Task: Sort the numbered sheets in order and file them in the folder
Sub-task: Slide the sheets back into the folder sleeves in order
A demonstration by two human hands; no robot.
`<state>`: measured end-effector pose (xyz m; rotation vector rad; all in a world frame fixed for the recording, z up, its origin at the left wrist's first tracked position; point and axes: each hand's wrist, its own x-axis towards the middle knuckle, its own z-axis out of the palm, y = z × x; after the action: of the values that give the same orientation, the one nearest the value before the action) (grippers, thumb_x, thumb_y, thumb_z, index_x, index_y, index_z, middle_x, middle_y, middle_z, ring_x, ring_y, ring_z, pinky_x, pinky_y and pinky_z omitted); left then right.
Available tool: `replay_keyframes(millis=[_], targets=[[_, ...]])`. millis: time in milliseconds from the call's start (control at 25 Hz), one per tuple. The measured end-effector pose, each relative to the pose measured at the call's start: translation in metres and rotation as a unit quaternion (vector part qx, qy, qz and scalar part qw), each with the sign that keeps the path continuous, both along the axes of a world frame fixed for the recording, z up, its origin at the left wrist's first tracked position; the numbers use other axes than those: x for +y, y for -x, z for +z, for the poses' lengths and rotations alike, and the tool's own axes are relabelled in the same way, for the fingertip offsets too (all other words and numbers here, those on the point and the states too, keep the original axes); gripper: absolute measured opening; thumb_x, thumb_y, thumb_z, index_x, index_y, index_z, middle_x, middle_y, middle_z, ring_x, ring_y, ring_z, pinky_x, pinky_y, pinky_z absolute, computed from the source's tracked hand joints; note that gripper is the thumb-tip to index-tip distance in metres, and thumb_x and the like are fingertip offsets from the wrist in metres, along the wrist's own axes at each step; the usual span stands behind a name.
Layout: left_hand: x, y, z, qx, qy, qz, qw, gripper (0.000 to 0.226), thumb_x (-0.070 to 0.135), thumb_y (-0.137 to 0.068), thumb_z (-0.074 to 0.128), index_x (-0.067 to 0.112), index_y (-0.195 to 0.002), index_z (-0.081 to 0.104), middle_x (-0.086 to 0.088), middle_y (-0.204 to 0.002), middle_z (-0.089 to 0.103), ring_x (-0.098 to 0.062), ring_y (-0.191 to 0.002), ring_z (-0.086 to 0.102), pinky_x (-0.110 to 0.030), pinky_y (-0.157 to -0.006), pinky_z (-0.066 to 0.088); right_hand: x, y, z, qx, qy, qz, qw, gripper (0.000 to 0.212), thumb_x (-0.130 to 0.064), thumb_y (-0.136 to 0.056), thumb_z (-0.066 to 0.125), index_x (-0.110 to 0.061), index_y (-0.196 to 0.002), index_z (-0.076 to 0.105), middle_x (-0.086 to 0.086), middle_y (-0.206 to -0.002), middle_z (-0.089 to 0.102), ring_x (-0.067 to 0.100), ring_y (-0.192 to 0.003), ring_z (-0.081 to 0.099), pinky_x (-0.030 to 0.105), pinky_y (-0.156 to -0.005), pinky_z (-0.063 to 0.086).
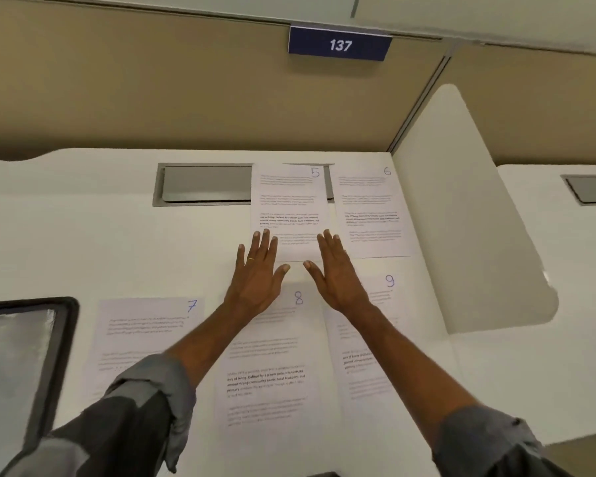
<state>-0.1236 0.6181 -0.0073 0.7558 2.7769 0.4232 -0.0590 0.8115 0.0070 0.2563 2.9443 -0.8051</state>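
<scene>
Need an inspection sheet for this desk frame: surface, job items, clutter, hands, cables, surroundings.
Surface: white desk with a grey recessed hatch.
Job's things: sheet 5 partly over the hatch, sheet 6 beside it; sheet 7, sheet 8, sheet 9 in the near row.
Clutter: dark-framed object at left edge, identity unclear.
Hands: left hand and right hand, fingers straight, at sheet 5's near corners.
Cables: nothing seen.
Surroundings: beige partition, sign 137, white divider.

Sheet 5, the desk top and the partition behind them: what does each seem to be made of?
Sheet 5: thin white printer paper, matte. It lies flat and carries printed text and a handwritten numeral.
Desk top: probably white laminate or similar, smooth with a faint sheen. Its core is not visible.
Partition: a tan, matte panel, possibly fabric-covered, though no weave can be made out.
</scene>
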Motion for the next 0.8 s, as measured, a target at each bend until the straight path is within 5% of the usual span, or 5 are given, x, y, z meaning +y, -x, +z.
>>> replay_keyframes(millis=[160,320,480,640,800], targets=[[0.014,0.019,-0.021,-0.037,0.021,0.036,0.998,0.086,0.065,-0.095,-0.002,0.013,-0.163,0.009,-0.004,-0.17,-0.008,-0.023,-0.156,-0.014,-0.05,-0.125,-0.007,0.017,0.044,-0.022,-0.011,0.008,0.029,0.999,0.075,-0.051,-0.105,0.038,-0.011,-0.162,0.01,0.005,-0.17,0.002,0.021,-0.157,-0.003,0.035,-0.126,0.004],[0.017,0.032,-0.042,-0.09,-0.066,0.14,0.984,0.069,0.057,-0.105,0.031,0.009,-0.154,0.042,0.002,-0.171,0.006,-0.023,-0.158,-0.004,-0.046,-0.126,0.007,0.021,0.063,-0.043,-0.038,0.018,0.073,0.996,0.073,-0.046,-0.107,0.04,-0.009,-0.162,0.011,0.007,-0.17,0.003,0.022,-0.158,-0.004,0.03,-0.126,0.0],[0.026,0.042,-0.046,-0.097,-0.143,0.241,0.955,0.054,0.043,-0.1,0.059,0.009,-0.141,0.056,0.004,-0.171,0.011,-0.024,-0.155,0.018,-0.039,-0.123,0.023,0.028,0.061,-0.064,-0.08,0.033,0.108,0.99,0.071,-0.045,-0.107,0.037,-0.008,-0.162,0.011,0.006,-0.17,0.0,0.02,-0.157,-0.006,0.035,-0.129,0.003],[0.041,0.066,-0.045,-0.116,-0.199,0.311,0.922,0.068,0.036,-0.094,0.071,0.012,-0.15,0.04,-0.007,-0.169,0.016,-0.034,-0.15,0.029,-0.05,-0.122,0.029,0.03,0.058,-0.076,-0.059,0.039,0.112,0.991,0.072,-0.052,-0.105,0.03,-0.008,-0.161,0.018,0.004,-0.17,0.002,0.02,-0.158,-0.004,0.032,-0.128,0.002],[0.048,0.087,-0.047,-0.106,-0.282,0.45,0.841,0.09,0.016,-0.081,0.085,0.009,-0.154,0.033,-0.016,-0.153,0.034,-0.037,-0.136,0.042,-0.053,-0.117,0.036,0.031,0.054,-0.085,-0.007,0.056,0.12,0.991,0.084,-0.063,-0.099,0.018,-0.004,-0.159,0.024,0.01,-0.169,0.011,0.025,-0.157,0.003,0.034,-0.128,0.005]])
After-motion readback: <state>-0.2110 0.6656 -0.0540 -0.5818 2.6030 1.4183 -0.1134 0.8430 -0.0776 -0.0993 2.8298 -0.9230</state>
